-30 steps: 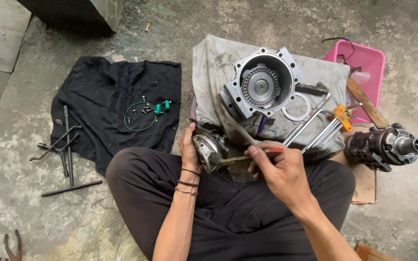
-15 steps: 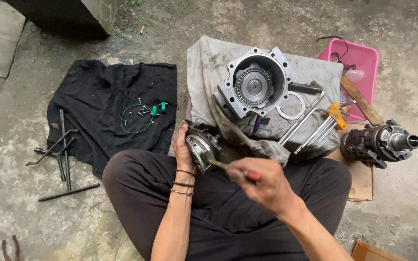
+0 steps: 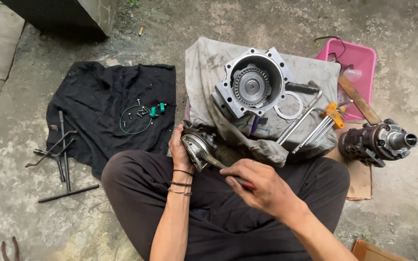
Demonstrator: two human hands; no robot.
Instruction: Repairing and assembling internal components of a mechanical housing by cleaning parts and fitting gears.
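Observation:
I sit cross-legged on a concrete floor. My left hand (image 3: 179, 149) grips a round metal cover part (image 3: 197, 146) and holds it on edge above my lap. My right hand (image 3: 257, 182) is closed on a red-handled screwdriver (image 3: 228, 174), and its blade tip rests against the lower rim of that part. Just beyond my hands, a large aluminium housing (image 3: 252, 84) with a ribbed round core lies on a grey cloth (image 3: 204, 72).
A black cloth (image 3: 97, 101) at left carries a green ring, screws and small green pieces. T-handle wrenches (image 3: 61, 154) lie beside it. A thin ring gasket, hex keys and a pink tray (image 3: 356, 58) are at right, with a dark cylindrical assembly (image 3: 376, 141) on cardboard.
My right hand has drawn back toward my lap with the screwdriver, and its tip now sits at the lower rim of the round part. The left hand keeps its hold.

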